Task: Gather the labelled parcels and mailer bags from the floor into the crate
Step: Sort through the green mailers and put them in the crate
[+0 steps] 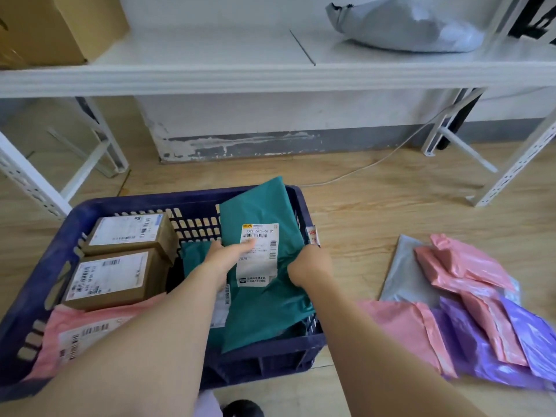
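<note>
Hands on the teal mailer bag (264, 311) in the blue crate (135, 201)
Bag leans in the crate's right half, pink and purple mailers (466, 311) on the floor right, two cardboard boxes (114, 278) inside left; left hand (228, 254) flat-fingered on the label, right hand (310, 264) gripping the bag's right edge.

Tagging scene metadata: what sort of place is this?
Probably a parcel sorting or storage room: white metal shelving holding a cardboard box and a grey mailer, a blue crate with labelled boxes and a green mailer bag, and pink and purple mailer bags on the floor.
</note>
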Demonstrator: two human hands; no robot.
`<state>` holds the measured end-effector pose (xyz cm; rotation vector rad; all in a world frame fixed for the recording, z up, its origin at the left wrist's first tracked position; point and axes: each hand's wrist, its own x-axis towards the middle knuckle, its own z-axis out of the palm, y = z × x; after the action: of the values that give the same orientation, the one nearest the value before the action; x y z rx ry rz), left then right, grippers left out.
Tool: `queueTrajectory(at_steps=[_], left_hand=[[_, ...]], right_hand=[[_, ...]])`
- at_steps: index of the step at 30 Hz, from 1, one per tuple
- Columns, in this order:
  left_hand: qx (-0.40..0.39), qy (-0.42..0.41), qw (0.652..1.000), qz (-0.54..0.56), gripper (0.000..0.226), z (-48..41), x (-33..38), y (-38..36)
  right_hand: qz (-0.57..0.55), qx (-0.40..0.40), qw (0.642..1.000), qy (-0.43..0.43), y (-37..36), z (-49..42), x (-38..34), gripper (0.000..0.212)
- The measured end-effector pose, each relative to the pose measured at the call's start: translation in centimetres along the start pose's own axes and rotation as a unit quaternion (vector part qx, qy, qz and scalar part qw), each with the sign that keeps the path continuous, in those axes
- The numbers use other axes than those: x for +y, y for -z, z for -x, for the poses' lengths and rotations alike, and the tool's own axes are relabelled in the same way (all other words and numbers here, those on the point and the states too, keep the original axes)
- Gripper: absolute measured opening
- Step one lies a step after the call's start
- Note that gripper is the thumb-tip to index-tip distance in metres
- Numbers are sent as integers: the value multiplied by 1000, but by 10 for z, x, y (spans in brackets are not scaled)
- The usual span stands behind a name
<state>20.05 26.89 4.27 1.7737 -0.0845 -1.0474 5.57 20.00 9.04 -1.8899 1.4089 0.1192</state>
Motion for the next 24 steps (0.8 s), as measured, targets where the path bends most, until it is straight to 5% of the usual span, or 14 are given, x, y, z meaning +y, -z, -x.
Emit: queueTrajectory(at_steps=[3,7,12,16,20,24], left_hand=[[15,11,1000,4,59,-10,-14,-3],[39,-6,997,-60,63,-17,-28,-12],[30,25,994,-107,75,-32,-51,-24],[35,34,993,-109,92,-44,-64,-26],[26,13,981,-194,108,-53,-75,-24],[-55,-22,895,-442,113,-54,-88,-20]], right_hand=[[56,-11,998,5,-16,-9,-2,51],[90,-50,995,5,-39,-25,9,79],[127,-100,987,7,-60,-43,22,49],[178,-156,970,-50,-69,-53,23,86],[209,-190,958,-39,-79,-59,28,76],[290,-242,925,-40,-88,-58,32,70]])
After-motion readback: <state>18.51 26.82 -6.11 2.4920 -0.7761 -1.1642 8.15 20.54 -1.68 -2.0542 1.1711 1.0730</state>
